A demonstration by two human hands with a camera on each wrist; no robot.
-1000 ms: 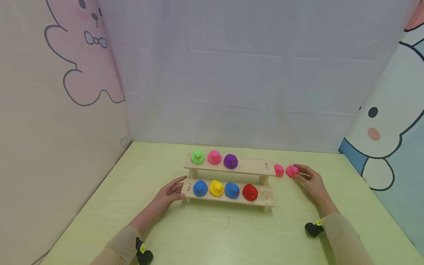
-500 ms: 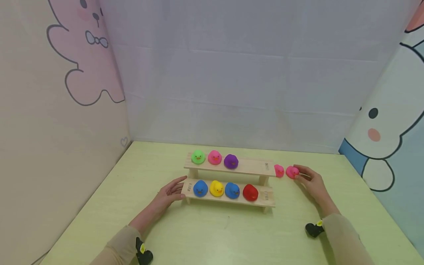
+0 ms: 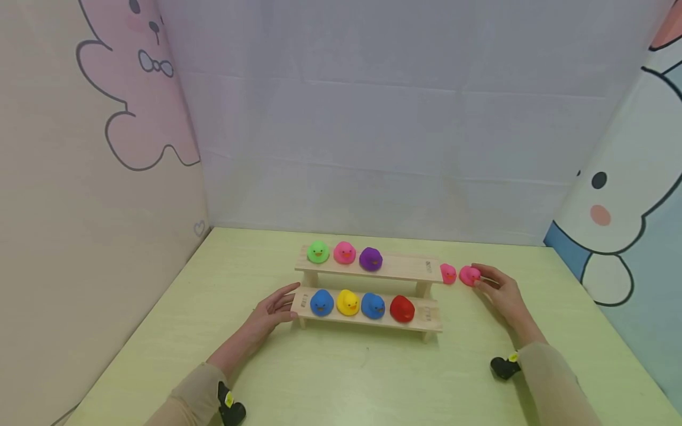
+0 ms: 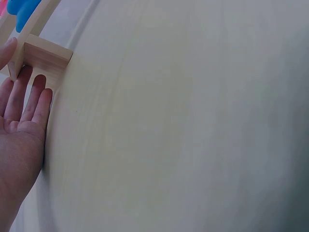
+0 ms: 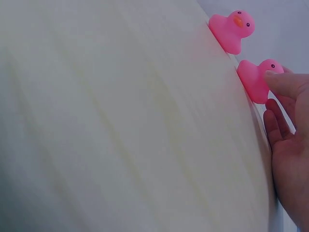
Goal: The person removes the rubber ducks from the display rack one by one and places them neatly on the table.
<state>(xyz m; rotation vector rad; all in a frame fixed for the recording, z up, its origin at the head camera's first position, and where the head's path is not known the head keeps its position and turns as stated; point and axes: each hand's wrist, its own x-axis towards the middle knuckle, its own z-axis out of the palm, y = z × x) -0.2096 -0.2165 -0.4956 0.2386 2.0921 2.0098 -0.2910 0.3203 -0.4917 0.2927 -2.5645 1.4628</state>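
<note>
Right hand: the right hand [image 3: 501, 291] rests on the bench [image 3: 351, 378] to the right of the rack, its thumb and fingertips touching the near pink duck [image 3: 469, 275]; the fingers look loosely bent beside the duck rather than wrapped round it.
Near pink duck: stands on the bench just right of the rack's upper step, against the right hand's fingertips.
Second pink duck: another pink duck [image 3: 449, 273] stands just beside the first, between it and the end of the upper step.
Left hand: the left hand [image 3: 272, 309] lies flat and relaxed on the bench, fingers straight, fingertips against the left end of the wooden rack [image 3: 410, 268] by its leg; it holds nothing.
Upper step: green duck [image 3: 318, 252], pink duck, purple duck [image 3: 370, 259], left to right, with the right part bare.
Lower step: blue duck [image 3: 322, 302], yellow duck [image 3: 348, 302], second blue duck [image 3: 373, 305], red duck [image 3: 402, 309].
</note>
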